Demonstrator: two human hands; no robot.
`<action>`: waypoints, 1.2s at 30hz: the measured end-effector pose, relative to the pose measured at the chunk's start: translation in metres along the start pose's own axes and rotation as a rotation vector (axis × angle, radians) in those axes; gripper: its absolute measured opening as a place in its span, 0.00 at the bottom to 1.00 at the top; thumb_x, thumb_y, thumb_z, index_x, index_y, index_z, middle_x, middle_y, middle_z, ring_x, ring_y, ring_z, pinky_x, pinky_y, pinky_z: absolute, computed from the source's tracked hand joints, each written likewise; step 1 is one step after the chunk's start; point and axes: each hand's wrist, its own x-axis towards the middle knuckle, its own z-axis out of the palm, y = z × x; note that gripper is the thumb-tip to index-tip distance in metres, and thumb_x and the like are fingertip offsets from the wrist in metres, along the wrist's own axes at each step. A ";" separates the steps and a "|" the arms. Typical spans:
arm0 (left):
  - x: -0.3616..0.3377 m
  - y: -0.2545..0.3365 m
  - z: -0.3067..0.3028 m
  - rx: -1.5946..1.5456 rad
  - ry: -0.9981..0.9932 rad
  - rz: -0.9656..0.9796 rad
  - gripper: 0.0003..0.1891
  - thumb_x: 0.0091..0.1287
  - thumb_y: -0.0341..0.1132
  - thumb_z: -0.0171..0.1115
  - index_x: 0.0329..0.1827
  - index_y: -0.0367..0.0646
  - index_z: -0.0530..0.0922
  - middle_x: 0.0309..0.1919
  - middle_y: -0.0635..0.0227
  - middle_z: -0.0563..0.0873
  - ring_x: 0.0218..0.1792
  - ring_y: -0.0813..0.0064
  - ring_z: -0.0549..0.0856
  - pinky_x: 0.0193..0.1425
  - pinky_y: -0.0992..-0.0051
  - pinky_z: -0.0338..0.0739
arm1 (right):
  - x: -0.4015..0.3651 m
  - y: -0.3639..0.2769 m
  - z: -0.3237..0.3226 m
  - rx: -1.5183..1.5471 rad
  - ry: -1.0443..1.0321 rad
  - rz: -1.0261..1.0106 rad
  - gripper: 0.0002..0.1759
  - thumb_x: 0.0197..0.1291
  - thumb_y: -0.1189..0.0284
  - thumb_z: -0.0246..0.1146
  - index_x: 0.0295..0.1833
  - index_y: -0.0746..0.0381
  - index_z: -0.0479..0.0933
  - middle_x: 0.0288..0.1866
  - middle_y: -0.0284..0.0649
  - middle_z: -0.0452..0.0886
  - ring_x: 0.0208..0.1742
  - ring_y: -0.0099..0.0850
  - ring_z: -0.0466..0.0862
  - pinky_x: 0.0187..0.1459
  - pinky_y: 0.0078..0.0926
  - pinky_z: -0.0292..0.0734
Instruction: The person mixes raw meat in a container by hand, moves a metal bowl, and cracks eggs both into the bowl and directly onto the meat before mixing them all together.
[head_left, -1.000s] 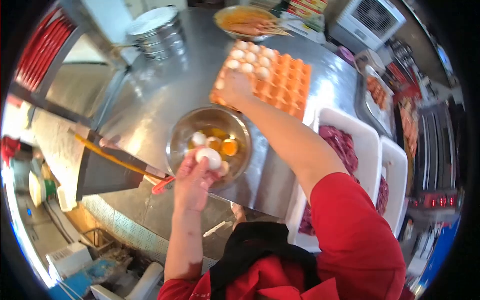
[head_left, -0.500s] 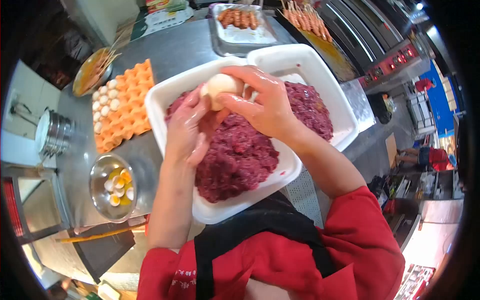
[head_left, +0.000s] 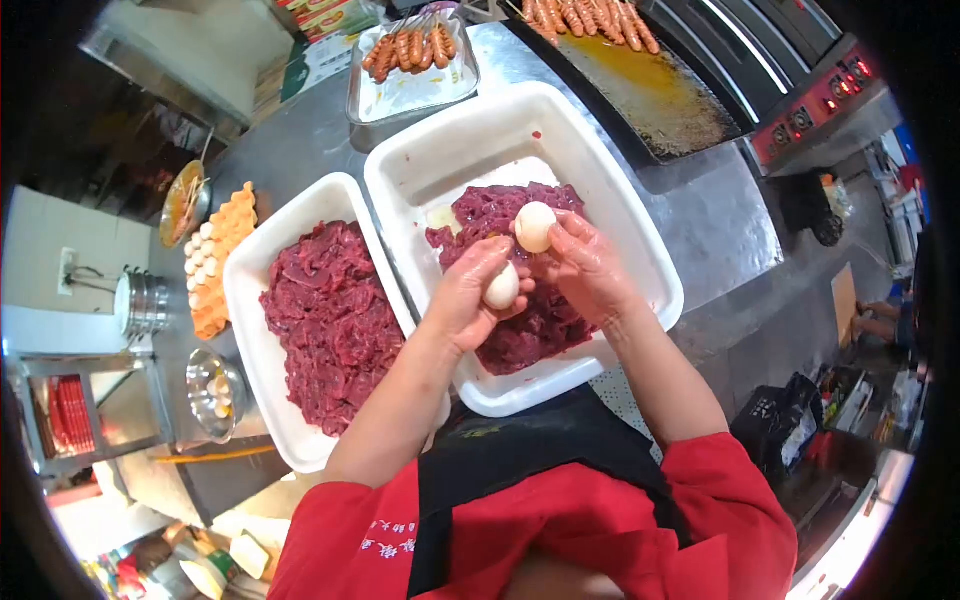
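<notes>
My left hand (head_left: 468, 296) has its fingers curled around a pale egg (head_left: 500, 288), held low by the fingertips. Just above and to the right, my right hand (head_left: 588, 262) grips another rounded pale egg (head_left: 535, 224) between thumb and fingers. I cannot tell whether these are whole eggs or shell halves. Both hands are close together over the right white tub (head_left: 630, 215), which holds dark red raw meat (head_left: 505, 205) with a clear wet patch beside it. More raw meat (head_left: 330, 315) fills the left white tub (head_left: 243, 270).
An orange egg tray (head_left: 238, 222) with several eggs lies left, near a metal bowl (head_left: 203, 412) of shells. Sausages fill part of a metal tray (head_left: 372, 98) at the back. A griddle (head_left: 690, 115) with skewered sausages stands back right, beside red control panels (head_left: 820, 105).
My hands have moved from over the left tub to over the right one and have come apart slightly, one egg in each. The camera view has shifted right.
</notes>
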 end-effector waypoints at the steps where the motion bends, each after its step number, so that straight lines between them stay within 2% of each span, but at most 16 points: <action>1: 0.001 -0.005 0.009 0.004 0.030 0.017 0.15 0.71 0.41 0.55 0.58 0.50 0.71 0.42 0.64 0.82 0.37 0.70 0.84 0.31 0.72 0.82 | 0.000 0.002 -0.006 0.030 -0.032 0.051 0.21 0.66 0.65 0.60 0.60 0.62 0.68 0.50 0.37 0.78 0.49 0.26 0.79 0.48 0.26 0.77; 5: 0.002 -0.016 0.024 -0.060 0.051 0.166 0.22 0.72 0.41 0.53 0.68 0.51 0.65 0.49 0.65 0.80 0.33 0.74 0.84 0.28 0.76 0.81 | -0.004 0.001 -0.008 0.014 0.032 0.109 0.23 0.66 0.65 0.61 0.62 0.61 0.67 0.52 0.37 0.77 0.48 0.24 0.78 0.48 0.22 0.75; 6: 0.001 -0.016 0.022 -0.066 0.063 0.172 0.22 0.72 0.41 0.53 0.68 0.51 0.65 0.49 0.65 0.80 0.33 0.74 0.84 0.28 0.76 0.81 | -0.004 -0.003 -0.012 -0.114 -0.010 0.093 0.23 0.65 0.66 0.62 0.63 0.62 0.68 0.52 0.38 0.78 0.49 0.23 0.78 0.48 0.22 0.75; 9: 0.003 -0.020 0.011 0.016 -0.026 0.156 0.22 0.71 0.39 0.55 0.67 0.47 0.67 0.47 0.65 0.81 0.32 0.75 0.84 0.29 0.78 0.79 | -0.005 -0.024 -0.021 -0.367 -0.088 0.070 0.24 0.62 0.69 0.64 0.62 0.63 0.70 0.52 0.39 0.79 0.48 0.22 0.78 0.47 0.20 0.75; 10: 0.004 -0.025 0.009 0.133 0.046 0.190 0.22 0.70 0.37 0.58 0.66 0.45 0.69 0.45 0.66 0.82 0.32 0.76 0.84 0.29 0.79 0.78 | -0.005 -0.029 -0.022 -0.495 -0.126 0.062 0.24 0.61 0.71 0.65 0.62 0.64 0.70 0.51 0.39 0.79 0.47 0.22 0.79 0.47 0.20 0.75; 11: 0.004 -0.028 0.008 0.250 0.117 0.226 0.22 0.68 0.35 0.61 0.64 0.44 0.70 0.44 0.67 0.83 0.32 0.77 0.84 0.30 0.80 0.78 | -0.006 -0.031 -0.020 -0.462 -0.065 0.159 0.20 0.58 0.74 0.65 0.57 0.67 0.75 0.45 0.38 0.82 0.41 0.22 0.81 0.42 0.19 0.77; 12: 0.002 -0.031 0.009 0.240 0.116 0.227 0.22 0.68 0.35 0.61 0.64 0.44 0.70 0.44 0.67 0.83 0.32 0.77 0.84 0.30 0.80 0.78 | -0.006 -0.028 -0.019 -0.471 -0.065 0.165 0.20 0.58 0.74 0.65 0.57 0.67 0.75 0.45 0.38 0.82 0.41 0.22 0.81 0.42 0.19 0.77; 14: -0.003 -0.038 0.015 0.338 0.172 0.205 0.21 0.65 0.32 0.65 0.61 0.43 0.73 0.40 0.69 0.84 0.32 0.80 0.82 0.32 0.82 0.77 | -0.007 -0.023 -0.017 -0.804 0.018 0.090 0.19 0.55 0.76 0.65 0.52 0.70 0.78 0.39 0.37 0.84 0.33 0.21 0.81 0.34 0.18 0.77; 15: -0.005 -0.041 0.019 0.340 0.206 0.219 0.20 0.64 0.33 0.67 0.59 0.41 0.75 0.38 0.70 0.84 0.31 0.83 0.81 0.32 0.83 0.76 | -0.007 -0.026 -0.016 -0.804 0.017 0.135 0.19 0.51 0.75 0.66 0.50 0.70 0.79 0.36 0.39 0.84 0.32 0.21 0.81 0.33 0.19 0.77; 16: -0.006 -0.043 0.020 0.324 0.211 0.221 0.20 0.64 0.33 0.67 0.59 0.41 0.75 0.38 0.70 0.84 0.31 0.83 0.81 0.32 0.83 0.76 | -0.009 -0.027 -0.016 -0.814 0.009 0.146 0.19 0.51 0.75 0.66 0.50 0.70 0.79 0.36 0.39 0.84 0.32 0.21 0.81 0.33 0.19 0.77; 18: -0.006 -0.044 0.020 0.620 0.218 0.308 0.19 0.63 0.33 0.68 0.56 0.40 0.77 0.37 0.71 0.84 0.31 0.85 0.80 0.33 0.83 0.76 | -0.011 -0.030 -0.016 -1.001 0.003 0.164 0.21 0.49 0.74 0.68 0.50 0.70 0.79 0.37 0.40 0.84 0.33 0.21 0.81 0.33 0.20 0.77; 24: 0.004 -0.051 0.012 0.714 0.155 0.368 0.19 0.63 0.33 0.67 0.56 0.38 0.78 0.35 0.71 0.84 0.30 0.85 0.80 0.32 0.83 0.75 | -0.014 -0.040 0.001 -1.313 -0.003 0.056 0.20 0.46 0.70 0.68 0.46 0.66 0.82 0.34 0.43 0.85 0.33 0.26 0.82 0.36 0.25 0.76; 28: 0.001 -0.049 0.015 0.840 0.159 0.371 0.18 0.66 0.32 0.62 0.59 0.38 0.77 0.32 0.73 0.83 0.28 0.87 0.79 0.29 0.85 0.73 | -0.015 -0.039 0.006 -1.353 0.036 0.050 0.19 0.45 0.68 0.68 0.45 0.64 0.82 0.32 0.43 0.85 0.33 0.27 0.82 0.37 0.26 0.76; 31: 0.002 -0.048 0.018 0.744 0.133 0.354 0.19 0.67 0.31 0.60 0.61 0.39 0.76 0.28 0.74 0.81 0.25 0.87 0.77 0.26 0.85 0.71 | -0.012 -0.037 0.005 -1.345 0.025 0.032 0.18 0.46 0.69 0.68 0.45 0.63 0.83 0.30 0.41 0.84 0.31 0.24 0.81 0.35 0.25 0.75; 33: 0.002 -0.046 0.018 0.709 0.135 0.369 0.19 0.67 0.31 0.59 0.61 0.40 0.76 0.27 0.75 0.81 0.24 0.88 0.76 0.25 0.85 0.70 | -0.009 -0.037 0.002 -1.216 0.024 0.127 0.17 0.46 0.70 0.67 0.44 0.63 0.83 0.28 0.38 0.84 0.27 0.21 0.79 0.30 0.23 0.74; 36: 0.004 -0.040 0.018 0.579 0.069 0.295 0.21 0.65 0.31 0.60 0.62 0.40 0.76 0.30 0.71 0.83 0.26 0.86 0.78 0.29 0.82 0.75 | -0.010 -0.041 0.001 -1.150 -0.002 0.050 0.15 0.48 0.72 0.66 0.43 0.64 0.84 0.26 0.35 0.83 0.24 0.19 0.77 0.25 0.21 0.72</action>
